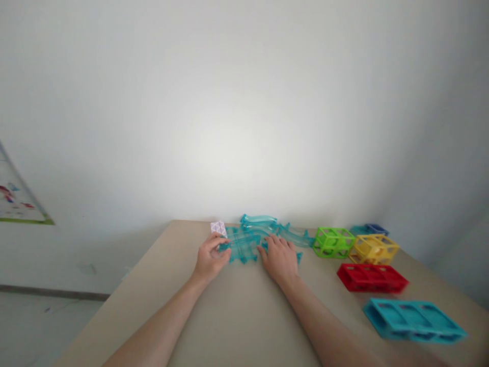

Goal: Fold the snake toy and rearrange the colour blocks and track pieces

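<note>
Several see-through teal track pieces (244,252) lie bunched on the far part of the table. My left hand (209,259) is closed, thumb and fingers pinching the left end of one straight piece. Palm down, my right hand (280,259) rests over other teal pieces on the right of the bunch, its fingers stretched out and the thumb apart. What lies under its palm is hidden. A curved teal track (260,221) sits behind, against the wall side, and another sloping track (296,235) runs right from the bunch.
On the right stand a green open-frame block (333,242), a yellow one (374,250), a red one (372,278) and a blue one (414,320). A dark blue piece (377,229) is behind. A white-and-purple patterned block (218,228) sits by my left hand. The wall (244,127) borders the table's back.
</note>
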The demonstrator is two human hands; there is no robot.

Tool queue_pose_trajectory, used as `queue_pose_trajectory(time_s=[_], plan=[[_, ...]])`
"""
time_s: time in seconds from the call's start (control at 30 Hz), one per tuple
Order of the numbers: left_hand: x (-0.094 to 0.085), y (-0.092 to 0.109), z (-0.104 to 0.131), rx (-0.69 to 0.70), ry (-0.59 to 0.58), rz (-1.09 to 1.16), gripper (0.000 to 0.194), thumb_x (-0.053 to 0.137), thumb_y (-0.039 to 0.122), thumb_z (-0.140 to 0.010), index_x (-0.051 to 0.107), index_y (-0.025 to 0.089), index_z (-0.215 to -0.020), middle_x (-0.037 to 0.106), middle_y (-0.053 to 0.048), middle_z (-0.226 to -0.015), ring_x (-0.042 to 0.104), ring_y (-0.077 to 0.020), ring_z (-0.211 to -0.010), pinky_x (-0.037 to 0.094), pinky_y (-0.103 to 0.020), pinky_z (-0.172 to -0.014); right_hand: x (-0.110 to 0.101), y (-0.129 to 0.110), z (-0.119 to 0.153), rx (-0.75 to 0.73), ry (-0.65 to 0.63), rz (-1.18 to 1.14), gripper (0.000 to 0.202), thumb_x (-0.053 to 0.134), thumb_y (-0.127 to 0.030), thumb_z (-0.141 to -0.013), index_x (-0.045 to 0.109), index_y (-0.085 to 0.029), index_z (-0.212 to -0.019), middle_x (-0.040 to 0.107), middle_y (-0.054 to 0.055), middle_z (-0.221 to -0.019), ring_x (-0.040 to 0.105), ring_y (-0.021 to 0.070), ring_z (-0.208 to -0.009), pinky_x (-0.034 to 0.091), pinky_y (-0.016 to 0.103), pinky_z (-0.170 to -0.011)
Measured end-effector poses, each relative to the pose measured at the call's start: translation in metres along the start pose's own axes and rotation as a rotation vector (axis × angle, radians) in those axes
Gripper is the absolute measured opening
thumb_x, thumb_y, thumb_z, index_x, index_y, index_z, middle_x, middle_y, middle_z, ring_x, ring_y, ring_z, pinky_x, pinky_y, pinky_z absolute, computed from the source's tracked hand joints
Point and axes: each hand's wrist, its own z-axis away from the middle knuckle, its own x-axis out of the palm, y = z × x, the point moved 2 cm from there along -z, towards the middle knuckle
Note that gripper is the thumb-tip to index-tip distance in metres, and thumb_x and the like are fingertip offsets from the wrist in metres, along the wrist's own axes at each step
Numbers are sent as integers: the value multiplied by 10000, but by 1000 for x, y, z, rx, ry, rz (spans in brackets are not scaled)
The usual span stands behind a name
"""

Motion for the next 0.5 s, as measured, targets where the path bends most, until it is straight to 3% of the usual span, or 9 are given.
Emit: queue_pose_trajectory(time_s=[0.13,0.23,0.4,0.5], plan=[[-4,-7,-1,-48,176,134,252,680,379,-749,707,144,-836,593,-67,-891,623,-193,-846,539,-324,-755,0,1,0,16,-9,10,345,423,-396,-941,664,-180,-1059,643,137,-1153,564,277,-1021,356,417,-873],[-5,-9,-2,-43,246,0,272,673,389,-771,730,166,-916,593,-59,-923,612,-182,-857,538,-300,-728,-1,0,0,32,2,19,315,484,-381,-904,672,-177,-1053,635,152,-1151,539,297,-1045,349,434,-896],[4,-11,-3,31,95,-332,263,675,365,-787,743,212,-990,565,-36,-863,587,-171,-826,523,-328,-774,-6,-4,1,25,39,15,271,539,-321,-869,674,-159,-1039,598,161,-1196,492,317,-1102,322,472,-966],[11,-11,-2,71,-42,-402,231,661,320,-803,735,254,-1011,575,-42,-899,582,-192,-894,505,-373,-856,-13,-16,5,-50,78,-33,262,492,-325,-906,661,-206,-1066,564,118,-1264,443,296,-1183,198,522,-1075]])
